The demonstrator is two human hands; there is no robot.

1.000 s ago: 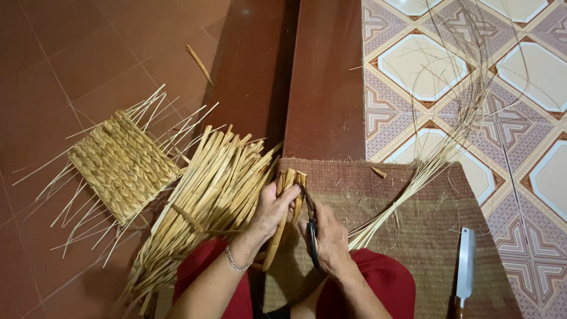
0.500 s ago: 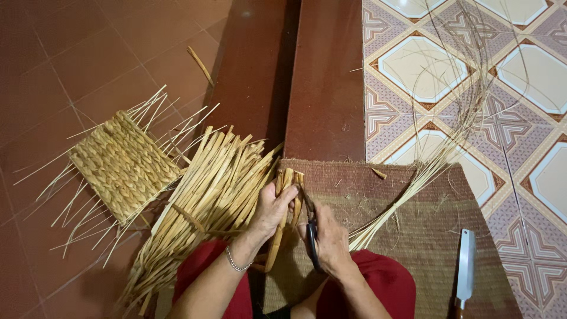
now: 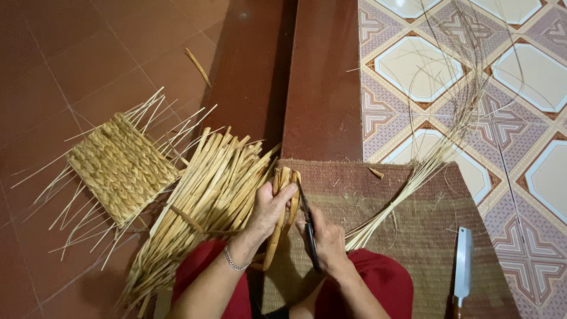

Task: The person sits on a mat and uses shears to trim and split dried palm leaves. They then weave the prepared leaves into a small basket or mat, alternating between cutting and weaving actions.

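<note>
My left hand [image 3: 269, 208] grips a small bunch of flat dried straw strips [image 3: 285, 183] held upright over my lap. My right hand [image 3: 326, 241] holds dark scissors [image 3: 308, 223], whose blades reach up against the right side of that bunch near its top ends. A silver bracelet sits on my left wrist. My knees in red cloth show at the bottom.
A big tied bundle of straw strips [image 3: 204, 201] lies left of my hands. A woven straw square [image 3: 121, 166] with loose ends sits further left. Thin grass stalks [image 3: 425, 159] fan to the right over a woven mat [image 3: 413, 236]. A knife [image 3: 462, 266] lies at the mat's right edge.
</note>
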